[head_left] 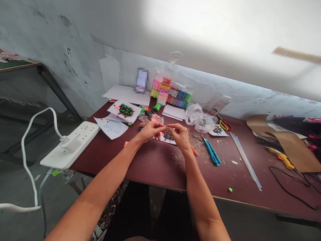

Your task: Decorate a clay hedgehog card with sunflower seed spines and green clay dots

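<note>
Scuffed grey plaster walls meet a dark maroon work surface (140, 164), where a person's left hand (150, 130) and right hand (179, 134) come together at mid-surface, the fingertips of both pinching a tiny thin sliver (166, 127), too small to identify. Directly beneath the hands lies a white paper card (160, 140) bearing a spiky brown hedgehog-like figure (168, 135). Just to the right sit scattered small brown sticks (197, 136) and teal-handled snips (212, 152). Beyond them lie long clear glue sticks (245, 160) and a yellow glue gun (281, 158). Toward the wall, a clear bag of bright modelling clay packets (170, 90) stands behind a paper sheet with a green-studded hedgehog (124, 112). A white power strip (70, 145) rests at the surface's left edge.
</note>
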`<state>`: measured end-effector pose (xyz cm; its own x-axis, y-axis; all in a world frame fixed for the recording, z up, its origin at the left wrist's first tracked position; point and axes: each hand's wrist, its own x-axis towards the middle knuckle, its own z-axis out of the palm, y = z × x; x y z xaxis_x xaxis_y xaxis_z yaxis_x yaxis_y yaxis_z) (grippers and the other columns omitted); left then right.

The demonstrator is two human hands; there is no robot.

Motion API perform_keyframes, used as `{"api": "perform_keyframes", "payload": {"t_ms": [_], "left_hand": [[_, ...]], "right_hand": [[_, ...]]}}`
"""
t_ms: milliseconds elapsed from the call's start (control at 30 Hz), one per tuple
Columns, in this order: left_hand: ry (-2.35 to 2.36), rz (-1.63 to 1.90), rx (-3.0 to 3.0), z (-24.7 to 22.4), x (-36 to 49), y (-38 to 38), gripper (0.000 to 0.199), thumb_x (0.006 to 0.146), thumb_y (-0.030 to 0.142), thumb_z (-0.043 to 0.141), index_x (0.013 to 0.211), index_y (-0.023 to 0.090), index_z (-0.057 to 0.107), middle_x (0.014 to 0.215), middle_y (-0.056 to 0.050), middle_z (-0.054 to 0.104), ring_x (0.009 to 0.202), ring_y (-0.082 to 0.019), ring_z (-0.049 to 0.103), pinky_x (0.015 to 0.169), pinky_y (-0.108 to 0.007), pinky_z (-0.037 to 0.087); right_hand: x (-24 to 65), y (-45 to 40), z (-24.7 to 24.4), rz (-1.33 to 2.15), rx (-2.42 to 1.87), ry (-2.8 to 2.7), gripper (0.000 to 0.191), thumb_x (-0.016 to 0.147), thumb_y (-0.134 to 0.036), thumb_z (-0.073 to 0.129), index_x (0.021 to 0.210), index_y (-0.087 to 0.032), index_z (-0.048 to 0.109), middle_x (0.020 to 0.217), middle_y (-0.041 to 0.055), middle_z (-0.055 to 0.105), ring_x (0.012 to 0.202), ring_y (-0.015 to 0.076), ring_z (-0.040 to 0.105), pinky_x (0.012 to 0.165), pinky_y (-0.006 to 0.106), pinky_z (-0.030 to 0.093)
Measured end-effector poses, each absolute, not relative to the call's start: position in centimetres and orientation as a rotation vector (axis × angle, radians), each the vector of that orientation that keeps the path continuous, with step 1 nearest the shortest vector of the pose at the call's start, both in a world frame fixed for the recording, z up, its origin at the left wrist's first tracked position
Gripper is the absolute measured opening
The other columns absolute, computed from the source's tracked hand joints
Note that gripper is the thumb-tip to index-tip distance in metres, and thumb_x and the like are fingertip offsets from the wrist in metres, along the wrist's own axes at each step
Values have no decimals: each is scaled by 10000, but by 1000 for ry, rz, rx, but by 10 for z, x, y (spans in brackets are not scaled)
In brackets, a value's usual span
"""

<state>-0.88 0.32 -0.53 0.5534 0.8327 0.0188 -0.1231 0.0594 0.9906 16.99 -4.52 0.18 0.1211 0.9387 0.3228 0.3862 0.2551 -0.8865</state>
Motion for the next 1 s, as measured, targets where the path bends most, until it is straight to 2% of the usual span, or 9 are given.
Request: {"api": "perform_keyframes", "payload": {"t_ms": [200, 333, 467, 633, 733, 833, 1000], "left_hand": [[702, 822, 1302, -5, -7, 4, 416, 810, 489, 877, 812, 110, 707, 749, -51, 736, 434, -67, 589, 415, -176, 405], [705, 837, 1278, -3, -8, 2, 424, 805, 498, 878, 796, 113, 700, 752, -49, 740, 432, -63, 590, 410, -170, 392], [703, 846, 1258, -2, -8, 2, 470, 769, 531, 896, 769, 111, 686, 747, -47, 735, 422, -59, 582, 400, -169, 376], [712, 873, 1225, -3, -9, 4, 504, 743, 569, 904, 803, 112, 702, 791, -59, 753, 444, -64, 591, 404, -172, 387], [705, 889, 1223, -4, -10, 5, 499, 739, 563, 910, 813, 114, 704, 803, -61, 755, 451, -65, 595, 405, -173, 387], [697, 877, 1248, -5, -10, 5, 462, 764, 532, 899, 801, 118, 697, 781, -53, 743, 459, -65, 594, 413, -173, 385], [684, 824, 1311, -4, -10, 2, 445, 769, 520, 899, 795, 118, 710, 730, -39, 722, 461, -69, 587, 444, -182, 412]], "right_hand": [[166, -48, 3, 538, -1334, -1491, 328, 878, -445, 668, 1049, -221, 836, 858, 30, 699, 601, 117, 482, 602, 276, 448], [167, -50, 3, 436, -1339, -1602, 279, 920, -335, 618, 1042, -228, 844, 884, 44, 698, 657, 137, 529, 639, 283, 456], [166, -51, 2, 321, -1369, -1706, 308, 955, -257, 569, 1088, -215, 843, 888, 53, 690, 646, 138, 538, 651, 288, 450], [164, -54, 0, 212, -1448, -1786, 335, 952, -213, 570, 1149, -256, 838, 937, 62, 706, 713, 156, 596, 701, 289, 466], [163, -55, 2, 238, -1408, -1754, 326, 959, -250, 566, 1134, -241, 840, 946, 70, 717, 698, 152, 583, 695, 294, 475], [164, -54, 4, 371, -1361, -1607, 313, 953, -362, 602, 1099, -216, 837, 946, 72, 737, 642, 137, 540, 644, 295, 483], [164, -51, 6, 762, -1311, -1373, 400, 825, -581, 729, 927, -204, 813, 800, 56, 745, 625, 158, 588, 554, 288, 489]]}}
